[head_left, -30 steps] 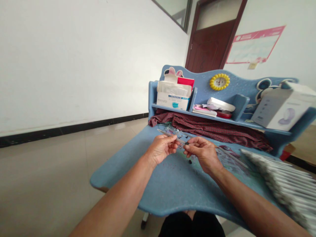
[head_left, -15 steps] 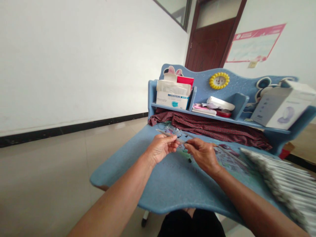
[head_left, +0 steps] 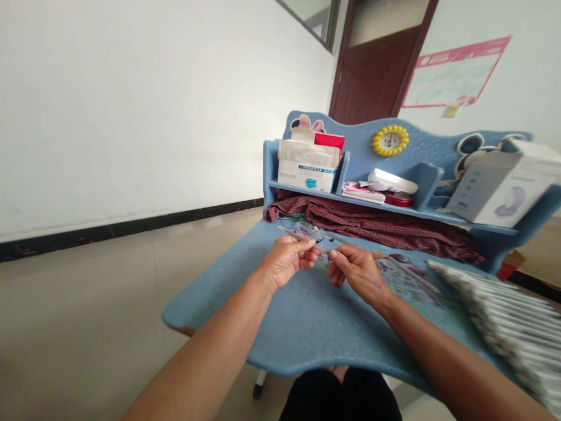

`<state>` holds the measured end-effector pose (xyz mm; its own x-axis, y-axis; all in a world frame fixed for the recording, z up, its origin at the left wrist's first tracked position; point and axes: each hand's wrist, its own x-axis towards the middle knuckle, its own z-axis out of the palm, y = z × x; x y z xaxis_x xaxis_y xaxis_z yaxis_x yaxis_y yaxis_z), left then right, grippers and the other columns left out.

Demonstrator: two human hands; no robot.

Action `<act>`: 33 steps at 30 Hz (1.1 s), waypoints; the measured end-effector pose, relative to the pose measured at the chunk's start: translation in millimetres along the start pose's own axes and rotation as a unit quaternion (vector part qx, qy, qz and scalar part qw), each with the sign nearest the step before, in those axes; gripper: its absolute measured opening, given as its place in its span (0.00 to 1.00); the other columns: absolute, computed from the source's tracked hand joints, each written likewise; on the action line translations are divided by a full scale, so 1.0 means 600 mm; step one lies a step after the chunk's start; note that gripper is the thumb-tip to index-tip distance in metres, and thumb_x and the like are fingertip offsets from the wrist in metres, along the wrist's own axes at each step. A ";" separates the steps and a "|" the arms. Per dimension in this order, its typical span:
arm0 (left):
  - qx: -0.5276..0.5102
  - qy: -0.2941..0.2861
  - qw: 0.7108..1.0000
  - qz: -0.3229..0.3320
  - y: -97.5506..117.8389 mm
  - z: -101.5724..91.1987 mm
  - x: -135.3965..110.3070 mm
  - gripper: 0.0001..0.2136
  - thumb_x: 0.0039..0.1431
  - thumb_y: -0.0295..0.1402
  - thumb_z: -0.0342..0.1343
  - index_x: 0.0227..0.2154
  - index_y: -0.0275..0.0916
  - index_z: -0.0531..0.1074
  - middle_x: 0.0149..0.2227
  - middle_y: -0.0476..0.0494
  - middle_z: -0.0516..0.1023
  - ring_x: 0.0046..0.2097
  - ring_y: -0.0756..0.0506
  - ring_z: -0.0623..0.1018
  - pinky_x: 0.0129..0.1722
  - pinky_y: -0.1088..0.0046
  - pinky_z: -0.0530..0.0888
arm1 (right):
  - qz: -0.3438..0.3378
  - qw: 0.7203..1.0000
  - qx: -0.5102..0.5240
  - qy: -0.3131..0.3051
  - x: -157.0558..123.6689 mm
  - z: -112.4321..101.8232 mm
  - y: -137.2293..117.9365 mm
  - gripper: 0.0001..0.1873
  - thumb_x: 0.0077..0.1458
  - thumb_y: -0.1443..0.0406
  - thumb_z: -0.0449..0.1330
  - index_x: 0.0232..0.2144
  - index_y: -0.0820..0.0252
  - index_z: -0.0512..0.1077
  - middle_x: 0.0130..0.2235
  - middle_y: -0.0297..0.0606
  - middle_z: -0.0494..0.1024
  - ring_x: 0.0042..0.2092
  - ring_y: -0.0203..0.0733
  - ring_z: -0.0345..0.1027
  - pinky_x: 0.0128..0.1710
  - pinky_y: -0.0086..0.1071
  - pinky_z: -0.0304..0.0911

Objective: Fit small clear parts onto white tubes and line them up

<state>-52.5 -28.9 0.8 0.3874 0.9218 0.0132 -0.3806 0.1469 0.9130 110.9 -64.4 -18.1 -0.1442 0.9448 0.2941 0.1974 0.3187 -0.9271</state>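
Observation:
My left hand (head_left: 289, 260) pinches a slim, pale pen-like stick (head_left: 289, 231) between thumb and fingers, its pointed end toward the back left. Beside the stick's near end is my right hand (head_left: 355, 272), its thumb and fingers pressed together. What they hold, if anything, is too small to make out. Behind the hands, another thin stick (head_left: 344, 239) and small clear and dark bits lie on the blue desk (head_left: 307, 333). To the right of my right hand rests a further pale stick (head_left: 414, 273) on the desk's printed picture.
At the right edge lies a thick stack of slim white rods (head_left: 508, 316). Bunched red checked cloth (head_left: 377, 228) runs along the back under the shelf. The shelf holds a mask box (head_left: 307, 175), papers (head_left: 363, 195), a red tin (head_left: 398, 200) and a white box (head_left: 486, 187).
My right fingers have shifted slightly and curled lower. The dark bit at the stick's near end and a small black piece on the desk no longer show. My left hand stays put.

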 end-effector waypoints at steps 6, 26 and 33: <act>0.001 0.004 1.000 -0.003 0.000 0.001 0.000 0.02 0.48 0.25 0.56 0.25 0.30 0.70 0.22 0.43 0.74 0.20 0.53 0.72 0.20 0.80 0.70 | 0.000 1.000 0.003 -0.003 -0.002 -0.003 -0.004 0.18 0.47 0.52 0.57 0.30 0.62 0.65 0.20 0.32 0.72 0.18 0.33 0.64 0.16 0.25 0.60; 0.016 -0.009 1.000 -0.002 -0.003 0.000 0.002 0.04 0.47 0.26 0.58 0.24 0.29 0.71 0.22 0.42 0.75 0.21 0.53 0.72 0.20 0.79 0.70 | 0.049 0.998 0.011 -0.047 -0.002 -0.004 -0.003 0.20 0.52 0.50 0.50 0.26 0.62 0.65 0.17 0.33 0.71 0.16 0.33 0.64 0.14 0.25 0.58; 0.030 -0.026 0.999 0.006 -0.006 -0.001 0.001 0.05 0.45 0.27 0.59 0.24 0.30 0.69 0.22 0.43 0.74 0.21 0.52 0.72 0.20 0.78 0.70 | 0.107 0.986 0.113 -0.066 -0.006 0.000 -0.006 0.18 0.51 0.53 0.53 0.23 0.62 0.63 0.16 0.35 0.73 0.14 0.34 0.63 0.13 0.25 0.57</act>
<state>-51.8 -28.8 -2.7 0.4273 0.9030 0.0452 -0.3361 0.1122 0.9351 110.7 -68.6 -15.8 -0.2508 0.9657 0.0671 0.0183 0.0741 -0.9971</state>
